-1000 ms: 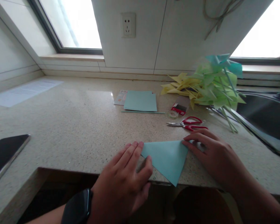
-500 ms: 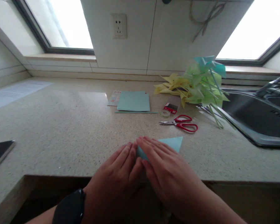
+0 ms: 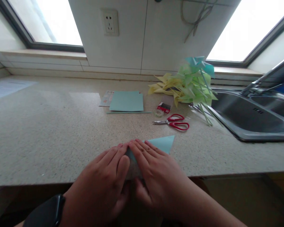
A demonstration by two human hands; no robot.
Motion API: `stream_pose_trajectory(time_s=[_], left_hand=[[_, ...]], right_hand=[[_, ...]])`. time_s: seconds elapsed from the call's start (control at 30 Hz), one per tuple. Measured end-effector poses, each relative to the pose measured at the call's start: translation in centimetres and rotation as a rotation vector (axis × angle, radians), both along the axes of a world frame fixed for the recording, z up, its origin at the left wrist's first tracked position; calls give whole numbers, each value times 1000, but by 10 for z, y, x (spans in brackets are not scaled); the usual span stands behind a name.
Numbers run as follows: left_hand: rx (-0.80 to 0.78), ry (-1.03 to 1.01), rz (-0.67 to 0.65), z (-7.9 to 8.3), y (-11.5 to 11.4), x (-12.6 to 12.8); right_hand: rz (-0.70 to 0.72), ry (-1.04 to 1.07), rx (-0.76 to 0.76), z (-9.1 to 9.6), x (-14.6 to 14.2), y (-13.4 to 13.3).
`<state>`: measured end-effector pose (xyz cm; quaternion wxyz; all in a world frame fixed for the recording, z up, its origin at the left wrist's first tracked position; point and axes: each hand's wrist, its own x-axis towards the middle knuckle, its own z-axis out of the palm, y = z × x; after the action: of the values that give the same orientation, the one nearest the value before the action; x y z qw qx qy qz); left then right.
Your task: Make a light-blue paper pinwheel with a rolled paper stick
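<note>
A folded light blue sheet of paper (image 3: pixel 165 144) lies near the counter's front edge, its pointed right end showing. My right hand (image 3: pixel 156 167) rests flat across it with outstretched fingers and covers much of the sheet. Beside it, my left hand (image 3: pixel 104 176) lies with straight fingers at the paper's left part, the two hands' fingertips touching or nearly so. The paper's left end is hidden under the fingers. Beyond the hands lie red-handled scissors (image 3: pixel 174 122), a small roll of tape (image 3: pixel 158 113) and a small red and black box (image 3: pixel 164 106).
A stack of light blue paper squares (image 3: pixel 126 101) sits further back, with a thin stick (image 3: pixel 130 112) before it. Several yellow, green and blue paper pinwheels (image 3: pixel 189 82) lie by the steel sink (image 3: pixel 241 138). A printed sheet (image 3: pixel 9 88) is at the left.
The view has turned to the right, so everything sits further left. My thumbs have drawn back from the paper; the fingers still press on it.
</note>
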<state>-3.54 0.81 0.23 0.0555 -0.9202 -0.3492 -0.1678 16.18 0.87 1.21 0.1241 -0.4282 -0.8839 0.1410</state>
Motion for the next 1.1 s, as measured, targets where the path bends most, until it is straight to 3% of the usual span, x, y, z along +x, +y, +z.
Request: stream_pose_trajectory(time_s=[0.23,0.7,1.1], left_hand=[[2,3,9,-2,0,-3],[30,14,-19,0,1,-4],[-8,21,-16,3,4,-8]], right_hand=[[-72,-85,9,4,29,0],[-225,-200,168,2,96,0],[-302,-205,222,-12,99,1]])
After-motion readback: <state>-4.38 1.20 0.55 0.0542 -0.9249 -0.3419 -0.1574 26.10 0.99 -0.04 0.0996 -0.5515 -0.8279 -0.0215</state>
